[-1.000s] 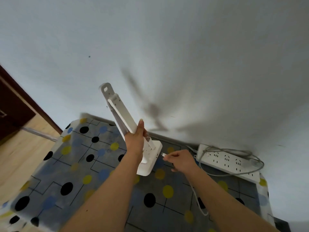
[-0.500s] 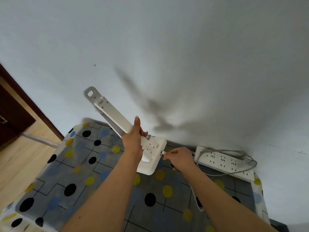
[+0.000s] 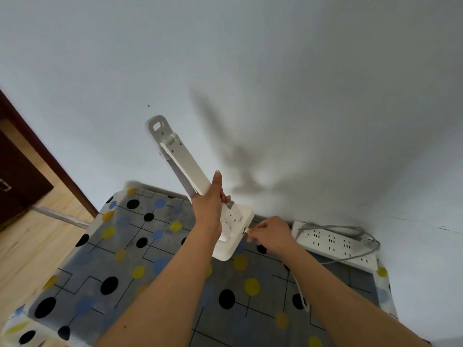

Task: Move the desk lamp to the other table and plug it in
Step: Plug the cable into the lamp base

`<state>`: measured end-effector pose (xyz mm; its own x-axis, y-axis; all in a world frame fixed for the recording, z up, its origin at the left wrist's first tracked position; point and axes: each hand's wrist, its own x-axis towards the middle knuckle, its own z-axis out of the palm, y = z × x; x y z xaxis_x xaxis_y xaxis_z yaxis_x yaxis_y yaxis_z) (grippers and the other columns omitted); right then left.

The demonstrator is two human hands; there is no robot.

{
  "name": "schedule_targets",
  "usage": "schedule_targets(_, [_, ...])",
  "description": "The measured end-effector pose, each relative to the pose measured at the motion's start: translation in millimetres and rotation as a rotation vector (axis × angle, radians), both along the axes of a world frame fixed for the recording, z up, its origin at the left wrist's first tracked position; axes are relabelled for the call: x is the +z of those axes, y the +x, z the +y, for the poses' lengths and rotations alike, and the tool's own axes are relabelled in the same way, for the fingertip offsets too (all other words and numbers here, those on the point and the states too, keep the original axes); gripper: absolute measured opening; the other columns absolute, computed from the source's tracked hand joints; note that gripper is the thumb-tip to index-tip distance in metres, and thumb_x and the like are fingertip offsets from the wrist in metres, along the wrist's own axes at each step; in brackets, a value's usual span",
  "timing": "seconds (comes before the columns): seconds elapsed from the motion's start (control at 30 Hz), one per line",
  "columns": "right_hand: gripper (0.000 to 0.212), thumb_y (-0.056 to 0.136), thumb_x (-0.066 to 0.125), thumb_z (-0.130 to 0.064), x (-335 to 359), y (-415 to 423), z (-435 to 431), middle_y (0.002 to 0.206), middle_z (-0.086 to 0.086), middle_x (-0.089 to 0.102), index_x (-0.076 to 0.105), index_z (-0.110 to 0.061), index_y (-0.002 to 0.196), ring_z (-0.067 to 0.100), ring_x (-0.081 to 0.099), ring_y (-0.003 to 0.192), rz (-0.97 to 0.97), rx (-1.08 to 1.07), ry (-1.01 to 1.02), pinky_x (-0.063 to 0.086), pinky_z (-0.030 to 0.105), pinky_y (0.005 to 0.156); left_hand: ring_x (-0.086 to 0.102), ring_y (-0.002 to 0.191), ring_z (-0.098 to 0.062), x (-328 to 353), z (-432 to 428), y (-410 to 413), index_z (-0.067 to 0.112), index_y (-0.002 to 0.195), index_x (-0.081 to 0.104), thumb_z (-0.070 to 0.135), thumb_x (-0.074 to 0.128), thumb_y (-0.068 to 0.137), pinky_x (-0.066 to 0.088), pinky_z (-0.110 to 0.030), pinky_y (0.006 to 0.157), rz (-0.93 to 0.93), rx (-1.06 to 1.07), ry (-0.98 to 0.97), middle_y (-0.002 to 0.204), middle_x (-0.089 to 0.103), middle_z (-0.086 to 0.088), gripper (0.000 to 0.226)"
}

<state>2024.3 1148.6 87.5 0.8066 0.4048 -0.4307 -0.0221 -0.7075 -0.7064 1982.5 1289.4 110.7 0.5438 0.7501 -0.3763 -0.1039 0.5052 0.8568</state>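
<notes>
While your left hand [image 3: 208,209] wraps around the lower stem of the white desk lamp [image 3: 190,176], the lamp leans up and to the left, its folded arm and looped top end standing out against the pale wall [image 3: 275,71]. Your thumb lies straight along the stem, and the other fingers curl round behind it. The lamp's square base [image 3: 233,244] is tipped, with its near corner low over the desk [image 3: 125,259]; you cannot tell from here whether that corner touches the cloth.

Your right hand [image 3: 270,236] is closed in a pinch on a small white plug [image 3: 246,230], which is held right at the right-hand edge of the base. Whether the plug is seated in the base is not clear. A thin white cable [image 3: 302,294] runs from under that hand down across the desk toward you.

The desk is covered by a grey cloth printed with black, yellow and blue dots and thin black lines. A white power strip [image 3: 333,244] lies at the back right of the desk, against the wall, just beside your right hand but apart from it. A grey cord [image 3: 350,230] loops over the strip. To the left you see wooden floor [image 3: 22,259] and a dark brown door frame [image 3: 45,156].
</notes>
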Motion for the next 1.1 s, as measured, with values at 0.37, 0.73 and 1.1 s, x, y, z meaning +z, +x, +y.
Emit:
schedule_targets(0.37, [0.027, 0.081, 0.064, -0.022, 12, -6, -2, 0.057, -0.006, 0.059, 0.067, -0.021, 0.054, 0.01, 0.05, 0.052, -0.072, 0.001, -0.025, 0.04, 0.022, 0.05, 0.054, 0.053, -0.015, 15, -7, -5, 0.011, 0.093, 0.05, 0.041, 0.076, 0.076, 0.054, -0.021, 0.05, -0.033, -0.011, -0.025, 0.044, 0.047, 0.005, 0.044])
schedule_targets(0.73, [0.025, 0.083, 0.059, -0.018, 13, -13, 0, 0.057, -0.005, 0.057, 0.066, -0.018, 0.059, 0.01, 0.052, 0.055, -0.118, 0.026, -0.067, 0.042, 0.022, 0.053, 0.055, 0.045, -0.009, 19, -12, -10, 0.012, 0.093, 0.052, 0.043, 0.076, 0.075, 0.055, -0.024, 0.051, -0.028, 0.03, -0.064, 0.045, 0.048, 0.005, 0.043])
schedule_targets(1.1, [0.028, 0.091, 0.056, -0.022, 8, -10, 10, 0.056, -0.007, 0.054, 0.07, -0.018, 0.068, 0.009, 0.049, 0.052, -0.12, 0.099, -0.039, 0.049, 0.026, 0.062, 0.055, 0.044, -0.008, 16, -3, -11, 0.01, 0.091, 0.051, 0.045, 0.075, 0.075, 0.05, -0.019, 0.045, -0.038, 0.052, -0.038, 0.041, 0.047, 0.007, 0.045])
